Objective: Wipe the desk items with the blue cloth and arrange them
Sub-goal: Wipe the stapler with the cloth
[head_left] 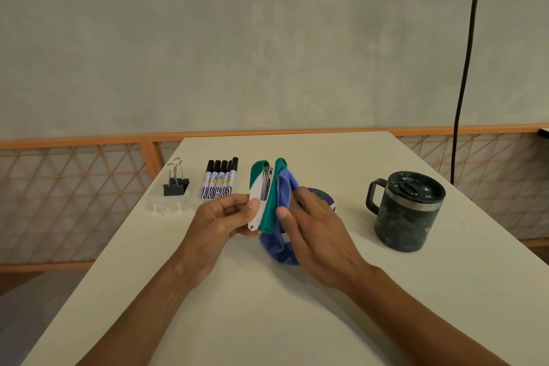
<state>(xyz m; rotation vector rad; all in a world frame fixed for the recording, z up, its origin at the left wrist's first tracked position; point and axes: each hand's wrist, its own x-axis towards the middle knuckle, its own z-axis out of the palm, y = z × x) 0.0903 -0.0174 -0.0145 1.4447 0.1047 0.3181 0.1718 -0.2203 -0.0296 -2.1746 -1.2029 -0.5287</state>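
- Our left hand (219,220) grips the opened stapler (267,205) near its hinge, baring its inner faces.
- Our right hand (318,232) pinches the cloth (285,190) against the stapler's green arm, probably wiping it.
- Markers (219,181) and clips (175,181) sit lined up far left on the bench (267,321); a mug (407,211) stands to the right.
- Behind are a plain wall and an orange lattice rail.
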